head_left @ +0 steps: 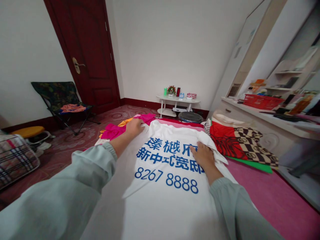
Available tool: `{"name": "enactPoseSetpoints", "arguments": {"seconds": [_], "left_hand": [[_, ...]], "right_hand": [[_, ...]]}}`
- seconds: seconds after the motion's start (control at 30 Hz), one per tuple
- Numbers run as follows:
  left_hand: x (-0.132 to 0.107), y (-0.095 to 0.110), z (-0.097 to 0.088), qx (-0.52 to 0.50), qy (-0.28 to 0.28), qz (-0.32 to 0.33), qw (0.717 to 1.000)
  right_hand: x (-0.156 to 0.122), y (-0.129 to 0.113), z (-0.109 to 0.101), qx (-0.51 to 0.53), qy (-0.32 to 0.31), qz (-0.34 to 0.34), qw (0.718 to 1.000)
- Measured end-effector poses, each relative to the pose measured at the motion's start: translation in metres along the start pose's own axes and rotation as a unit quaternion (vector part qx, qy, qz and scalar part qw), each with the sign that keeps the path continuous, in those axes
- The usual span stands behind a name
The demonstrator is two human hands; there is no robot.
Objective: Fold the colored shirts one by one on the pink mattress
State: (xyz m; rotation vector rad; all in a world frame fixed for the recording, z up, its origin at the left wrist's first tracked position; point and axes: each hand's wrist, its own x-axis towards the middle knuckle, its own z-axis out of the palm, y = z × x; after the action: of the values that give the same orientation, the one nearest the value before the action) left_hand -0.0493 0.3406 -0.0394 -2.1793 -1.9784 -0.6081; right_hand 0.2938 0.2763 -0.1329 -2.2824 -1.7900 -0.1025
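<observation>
A white T-shirt (165, 200) with blue printed characters and digits lies spread on a pink bed (275, 193). My left hand (134, 127) is closed on the shirt's far left corner, near its shoulder. My right hand (203, 155) lies on the shirt's right side, fingers curled round a folded-over sleeve or edge. Both arms wear pale green sleeves.
Magenta and orange clothes (115, 129) lie beyond the shirt. A red and checkered cloth (240, 140) lies at the right. A dresser (280, 123) with a red basket (261, 101) lines the right wall. A white side table (177, 101), folding chair (62, 100) and dark door (87, 50) stand beyond.
</observation>
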Motion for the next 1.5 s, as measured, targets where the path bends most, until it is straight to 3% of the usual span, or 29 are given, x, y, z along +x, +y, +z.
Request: {"name": "enactPoseSetpoints", "arguments": {"seconds": [0.13, 0.17, 0.37, 0.47, 0.63, 0.77, 0.9, 1.03, 1.1, 1.2, 1.33, 1.5], "left_hand": [[0.0, -0.012, -0.018, 0.008, 0.161, -0.021, 0.987], [-0.002, -0.017, -0.021, 0.031, 0.174, -0.035, 0.984], [0.002, -0.037, -0.015, 0.178, 0.063, -0.067, 0.98], [0.017, -0.022, -0.009, 0.156, 0.063, -0.04, 0.985], [0.046, 0.016, 0.011, 0.09, -0.03, -0.043, 0.995], [0.052, 0.032, 0.032, 0.092, -0.07, -0.034, 0.993], [0.043, 0.038, 0.044, 0.085, -0.072, 0.048, 0.993], [0.03, 0.04, 0.051, 0.082, -0.027, 0.192, 0.978], [0.024, 0.048, 0.053, 0.09, -0.002, 0.217, 0.972], [0.01, 0.074, 0.056, 0.078, 0.002, 0.17, 0.982], [-0.022, 0.112, 0.071, 0.023, -0.077, 0.081, 0.993], [-0.052, 0.124, 0.097, -0.003, -0.041, 0.074, 0.996]], "right_hand": [[-0.002, 0.0, -0.003, 0.012, -0.003, -0.006, 1.0], [-0.002, -0.001, -0.004, 0.014, -0.002, -0.005, 1.0], [-0.004, -0.002, -0.005, 0.015, 0.004, -0.005, 1.0], [-0.003, -0.002, -0.004, 0.014, -0.002, -0.002, 1.0], [-0.001, 0.001, -0.002, 0.02, -0.004, -0.002, 1.0], [-0.002, 0.001, -0.003, 0.027, -0.002, -0.001, 1.0], [-0.003, 0.0, -0.004, 0.031, -0.001, 0.001, 1.0], [-0.004, 0.0, -0.004, 0.032, 0.001, 0.001, 0.999], [-0.004, -0.001, -0.005, 0.034, 0.002, 0.0, 0.999], [-0.004, -0.001, -0.006, 0.035, 0.0, 0.002, 0.999], [-0.003, 0.0, -0.006, 0.043, 0.006, 0.001, 0.999], [-0.001, 0.006, -0.004, 0.07, 0.025, -0.027, 0.997]]}}
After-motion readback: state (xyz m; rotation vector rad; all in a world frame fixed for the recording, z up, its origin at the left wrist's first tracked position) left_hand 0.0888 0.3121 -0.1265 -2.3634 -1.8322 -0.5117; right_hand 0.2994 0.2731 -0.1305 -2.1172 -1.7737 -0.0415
